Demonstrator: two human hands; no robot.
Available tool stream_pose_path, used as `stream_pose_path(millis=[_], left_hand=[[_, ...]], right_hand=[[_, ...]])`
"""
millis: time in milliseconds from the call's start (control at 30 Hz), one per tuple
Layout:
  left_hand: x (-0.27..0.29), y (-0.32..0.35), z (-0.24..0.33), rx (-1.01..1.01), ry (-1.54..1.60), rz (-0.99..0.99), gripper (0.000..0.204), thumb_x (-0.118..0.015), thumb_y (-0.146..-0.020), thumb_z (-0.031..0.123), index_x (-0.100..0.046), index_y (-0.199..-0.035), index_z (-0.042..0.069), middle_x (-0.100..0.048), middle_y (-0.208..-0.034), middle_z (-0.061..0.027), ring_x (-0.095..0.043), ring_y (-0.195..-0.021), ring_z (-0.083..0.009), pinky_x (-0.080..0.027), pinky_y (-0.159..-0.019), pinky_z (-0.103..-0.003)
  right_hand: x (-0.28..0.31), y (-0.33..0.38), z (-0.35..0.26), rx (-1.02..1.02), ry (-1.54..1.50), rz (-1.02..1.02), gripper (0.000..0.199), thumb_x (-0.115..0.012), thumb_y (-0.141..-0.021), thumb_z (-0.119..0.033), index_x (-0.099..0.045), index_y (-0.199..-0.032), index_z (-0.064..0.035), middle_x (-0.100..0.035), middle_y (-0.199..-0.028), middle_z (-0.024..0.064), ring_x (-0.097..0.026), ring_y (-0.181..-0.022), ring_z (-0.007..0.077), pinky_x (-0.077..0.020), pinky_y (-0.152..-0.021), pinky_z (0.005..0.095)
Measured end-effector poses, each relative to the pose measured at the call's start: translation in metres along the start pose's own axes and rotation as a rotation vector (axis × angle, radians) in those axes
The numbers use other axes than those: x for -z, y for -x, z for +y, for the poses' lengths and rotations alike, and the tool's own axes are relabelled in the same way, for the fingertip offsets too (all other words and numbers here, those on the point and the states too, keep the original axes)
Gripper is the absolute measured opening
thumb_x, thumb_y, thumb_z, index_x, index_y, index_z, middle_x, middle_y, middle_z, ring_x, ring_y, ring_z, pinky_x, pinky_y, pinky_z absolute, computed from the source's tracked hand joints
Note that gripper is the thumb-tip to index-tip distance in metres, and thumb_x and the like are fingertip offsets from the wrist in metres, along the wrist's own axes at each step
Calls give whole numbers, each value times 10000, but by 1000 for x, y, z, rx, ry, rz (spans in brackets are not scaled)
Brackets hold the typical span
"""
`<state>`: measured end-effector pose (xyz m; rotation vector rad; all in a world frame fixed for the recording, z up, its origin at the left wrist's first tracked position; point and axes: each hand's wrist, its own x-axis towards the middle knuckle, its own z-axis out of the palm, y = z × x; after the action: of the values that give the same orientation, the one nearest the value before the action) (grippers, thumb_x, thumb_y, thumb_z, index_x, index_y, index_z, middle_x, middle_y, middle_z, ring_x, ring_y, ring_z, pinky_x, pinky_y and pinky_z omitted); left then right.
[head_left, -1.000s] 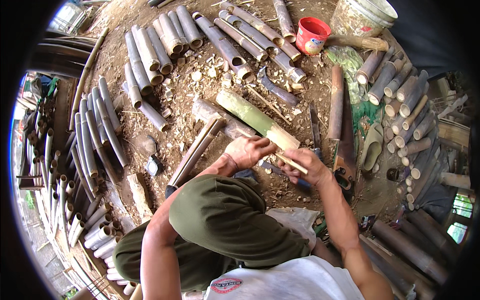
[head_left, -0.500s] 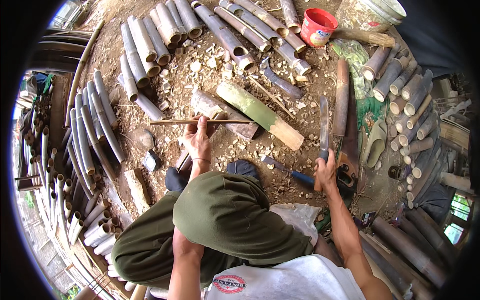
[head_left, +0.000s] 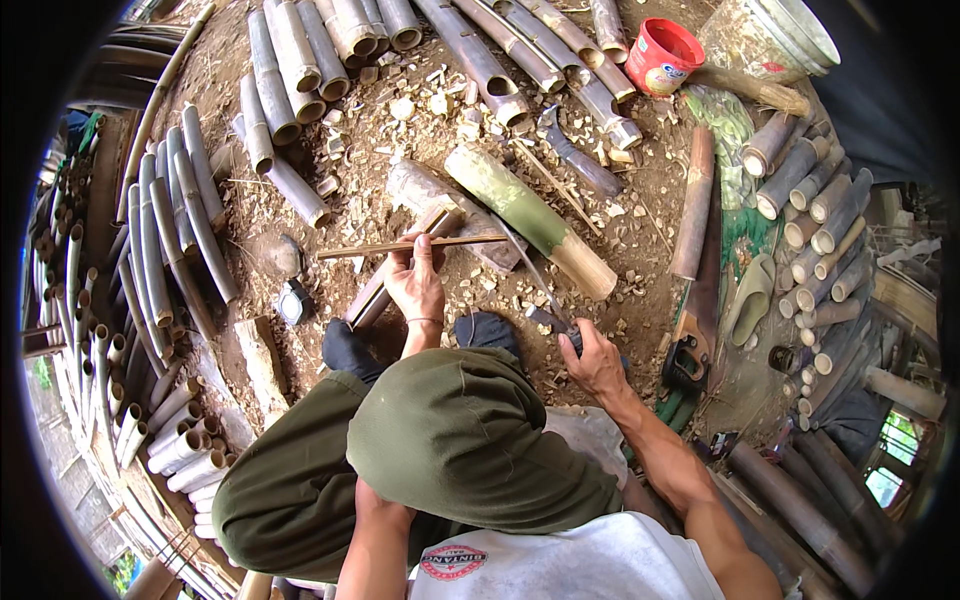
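My left hand point(head_left: 417, 292) is closed on a thin bamboo strip point(head_left: 360, 250), held level across the view. Beneath that hand a dark bamboo piece point(head_left: 370, 302) slants between my feet up to a short log point(head_left: 430, 190). My right hand point(head_left: 598, 362) is wrapped round the handle of a long knife. Its narrow blade point(head_left: 535, 268) points up and left, with the tip close to the strip's right end. A blue-handled tool lies under my right hand, mostly hidden. Just past the log, a thick green bamboo piece point(head_left: 540, 228) lies aslant.
Bamboo tubes point(head_left: 285, 90) lie at the far side, with more stacked left and right point(head_left: 810, 190). A handsaw point(head_left: 690, 345), a green sandal point(head_left: 750, 300) and a curved dark blade point(head_left: 580, 160) lie on the chip-strewn ground. A red tub point(head_left: 663, 58) stands beside a white bucket point(head_left: 770, 35).
My right hand has moved left with the knife, whose blade has swung from upright to slanting left, near the strip. My left hand has shifted slightly right, still holding the strip.
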<state>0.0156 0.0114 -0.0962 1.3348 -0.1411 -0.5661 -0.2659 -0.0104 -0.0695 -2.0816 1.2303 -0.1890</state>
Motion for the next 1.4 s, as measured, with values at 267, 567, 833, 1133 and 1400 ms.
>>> stream_pose_path(millis=[267,567,833,1133,1400], left_hand=[[0,4,-16,-14,7,23,156,-666,-963,134,-627,-1077,34,-667,-960,-42,-618,-808,-92,-529,-720,-242],[5,3,-7,-1,13,62,139,-667,-960,122,-637,-1069,42,-674,-941,-36,-628,-812,-90,-543,-725,-246],[12,5,-10,-18,-22,59,131,-658,-968,129,-632,-1040,22,-667,-915,-41,-604,-789,-86,-523,-716,-233],[22,0,-9,-98,-67,-49,157,-643,-959,102,-594,-1074,6,-647,-912,-74,-623,-826,-132,-551,-701,-272],[-10,-44,104,-391,-144,-445,139,-604,-952,-7,-549,-1068,46,-629,-977,-65,-674,-983,-193,-561,-870,-292]], right_hand=[[-3,-19,11,-149,121,-166,285,-591,-941,-266,-521,-1027,-4,-642,-765,257,-665,-714,455,-545,-636,516],[14,-14,-29,183,-114,131,346,-580,-956,-308,-526,-1105,-1,-652,-816,270,-667,-719,463,-531,-620,506],[30,-9,-40,131,-201,128,344,-616,-932,-305,-548,-1065,4,-637,-746,276,-665,-689,463,-537,-643,511],[16,-8,-5,-124,-183,-118,377,-630,-914,-354,-550,-982,9,-639,-759,273,-661,-752,466,-513,-663,512],[58,-30,-38,-2,-406,83,288,-617,-948,-239,-584,-1088,10,-570,-656,6,-543,-532,74,-444,-494,254]])
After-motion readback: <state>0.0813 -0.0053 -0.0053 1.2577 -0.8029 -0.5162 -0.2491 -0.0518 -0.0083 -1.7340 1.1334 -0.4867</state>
